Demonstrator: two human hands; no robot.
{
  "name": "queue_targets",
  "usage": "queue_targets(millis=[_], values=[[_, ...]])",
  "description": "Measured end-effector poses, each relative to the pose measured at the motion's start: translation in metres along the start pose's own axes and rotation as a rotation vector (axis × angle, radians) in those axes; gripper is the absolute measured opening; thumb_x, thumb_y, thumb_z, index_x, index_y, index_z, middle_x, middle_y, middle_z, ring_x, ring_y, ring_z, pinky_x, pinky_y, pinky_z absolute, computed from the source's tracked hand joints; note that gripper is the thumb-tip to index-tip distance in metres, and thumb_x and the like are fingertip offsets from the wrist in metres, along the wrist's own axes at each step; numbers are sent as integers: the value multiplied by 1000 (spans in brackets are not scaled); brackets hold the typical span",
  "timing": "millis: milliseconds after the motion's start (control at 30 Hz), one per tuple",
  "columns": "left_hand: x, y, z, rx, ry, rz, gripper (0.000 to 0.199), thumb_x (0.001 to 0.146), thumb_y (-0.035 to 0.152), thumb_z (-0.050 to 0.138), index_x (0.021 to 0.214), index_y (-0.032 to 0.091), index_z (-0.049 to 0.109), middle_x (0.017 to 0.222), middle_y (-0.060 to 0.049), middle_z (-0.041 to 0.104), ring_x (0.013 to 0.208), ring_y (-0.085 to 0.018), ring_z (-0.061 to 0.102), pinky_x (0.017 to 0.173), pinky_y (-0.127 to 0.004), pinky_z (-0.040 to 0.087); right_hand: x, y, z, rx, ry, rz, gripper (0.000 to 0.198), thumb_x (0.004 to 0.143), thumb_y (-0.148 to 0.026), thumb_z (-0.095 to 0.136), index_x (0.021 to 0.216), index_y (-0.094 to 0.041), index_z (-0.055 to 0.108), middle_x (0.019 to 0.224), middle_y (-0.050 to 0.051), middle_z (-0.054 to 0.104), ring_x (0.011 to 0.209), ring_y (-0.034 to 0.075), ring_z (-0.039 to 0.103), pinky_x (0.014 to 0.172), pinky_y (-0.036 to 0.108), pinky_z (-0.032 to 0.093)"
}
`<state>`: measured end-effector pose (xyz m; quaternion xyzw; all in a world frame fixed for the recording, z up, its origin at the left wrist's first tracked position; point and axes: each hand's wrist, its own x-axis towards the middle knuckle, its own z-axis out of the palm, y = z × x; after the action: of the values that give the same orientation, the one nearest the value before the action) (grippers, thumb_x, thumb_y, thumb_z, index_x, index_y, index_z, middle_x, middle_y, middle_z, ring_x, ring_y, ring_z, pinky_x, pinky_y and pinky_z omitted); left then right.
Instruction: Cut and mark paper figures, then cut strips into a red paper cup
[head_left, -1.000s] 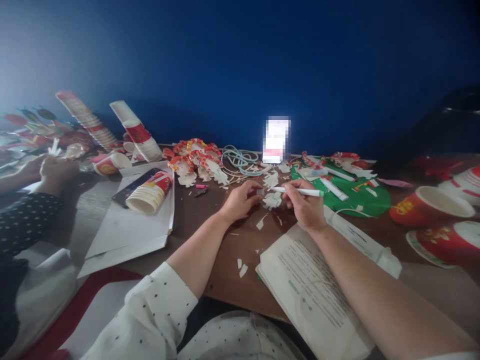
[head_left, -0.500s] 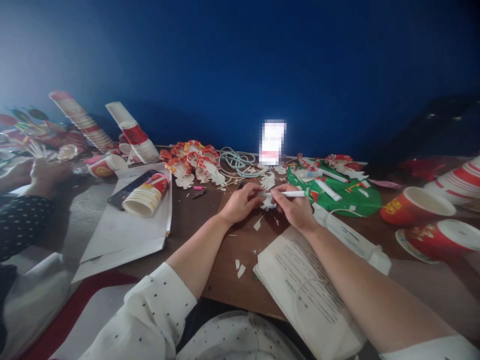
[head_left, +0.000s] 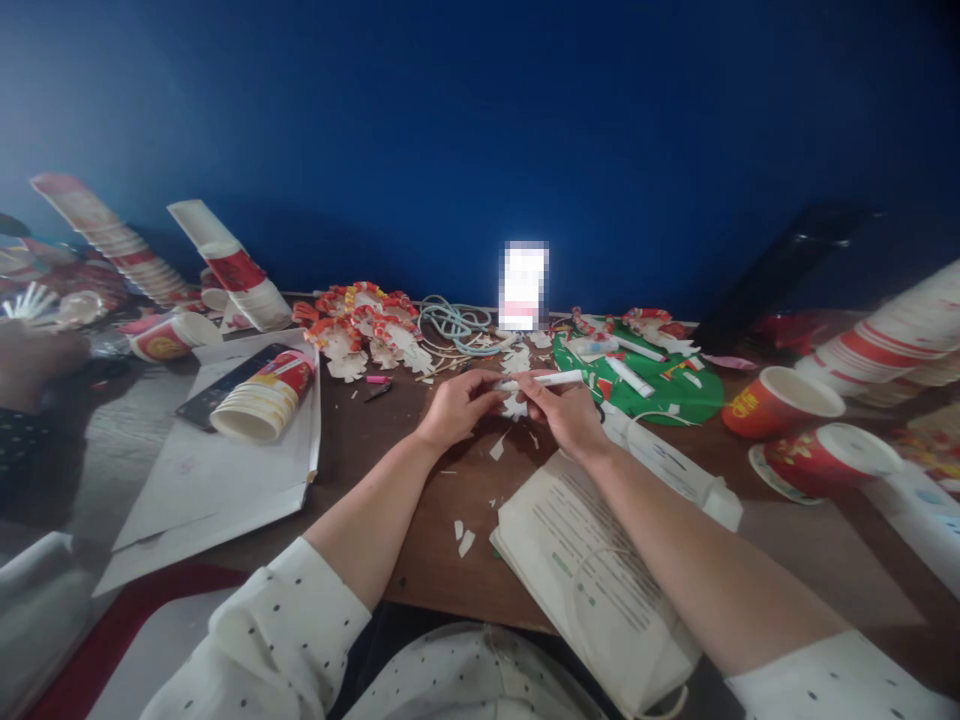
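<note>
Close together over the brown table, both my hands are closed at a slim white pen (head_left: 561, 379). My right hand (head_left: 571, 412) grips it between thumb and fingers, its free end pointing right. My left hand (head_left: 459, 408) pinches at the pen's left end, where the fingers partly cover it. Under my fingers shows a white cut paper piece (head_left: 514, 405); whether a hand also touches it I cannot tell. Paper scraps (head_left: 466, 543) lie on the table nearer to me.
Red-white paper cut-outs (head_left: 367, 325), a light-blue cord (head_left: 457, 320) and a lit phone (head_left: 523, 285) line the wall. Right are a green sheet (head_left: 682, 400), a paper bag (head_left: 585, 560) and paper cups (head_left: 784, 400). Left, stacked cups (head_left: 259, 408) lie beside another phone (head_left: 217, 398); another person's hand (head_left: 37, 365) is beyond.
The view has turned slightly right, so most things sit further left. Both my hands keep their hold at the pen. The other person's hand is now blurred at the left edge.
</note>
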<state>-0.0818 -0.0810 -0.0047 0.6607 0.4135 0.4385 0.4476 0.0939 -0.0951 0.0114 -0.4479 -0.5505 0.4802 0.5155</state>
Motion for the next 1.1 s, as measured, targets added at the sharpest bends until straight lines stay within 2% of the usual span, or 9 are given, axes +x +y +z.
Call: queue_targets(millis=[133,300,500,633,733,933,1100], values=[[-3,8,-3,204,14,36,37,80,42,62,106,16,65,94,-6,71,79,-16,65,77,-28,51,0,-3,-1,-48,26,32,35,72,-51,70,83,-18,68,48,-4,50,43,10,42,42,23,31],[-3,10,-5,460,14,155,27,84,37,59,102,19,67,99,-5,71,90,-17,64,84,-27,47,2,-3,-3,-119,31,10,33,73,-52,67,74,-19,65,46,-4,49,43,10,42,42,24,32],[-4,6,-3,506,63,205,26,84,37,59,102,19,66,100,-5,70,91,-17,63,85,-27,46,3,4,-1,49,28,100,35,69,-51,71,74,-17,66,53,-4,50,44,7,38,41,22,27],[-5,7,-1,554,36,221,26,83,35,60,102,18,66,100,-5,69,91,-17,62,85,-27,46,4,6,1,179,17,166,35,65,-49,76,73,-16,67,58,-3,52,45,6,36,39,21,24],[-4,7,-1,592,35,217,24,84,35,60,101,18,65,101,-6,68,93,-17,62,86,-28,46,4,6,4,159,31,163,35,64,-48,77,73,-16,67,56,-3,50,44,6,37,39,21,24],[-2,4,0,582,80,217,21,82,33,63,97,18,64,95,-5,68,91,-17,61,83,-26,46,4,10,12,228,167,154,34,63,-47,77,73,-16,67,55,-4,50,43,6,37,37,21,26],[-3,2,0,570,76,248,22,82,33,62,98,17,64,94,-4,68,89,-16,62,82,-26,47,5,9,11,319,121,217,34,62,-43,79,76,-14,69,60,-3,53,45,3,37,36,18,24]])
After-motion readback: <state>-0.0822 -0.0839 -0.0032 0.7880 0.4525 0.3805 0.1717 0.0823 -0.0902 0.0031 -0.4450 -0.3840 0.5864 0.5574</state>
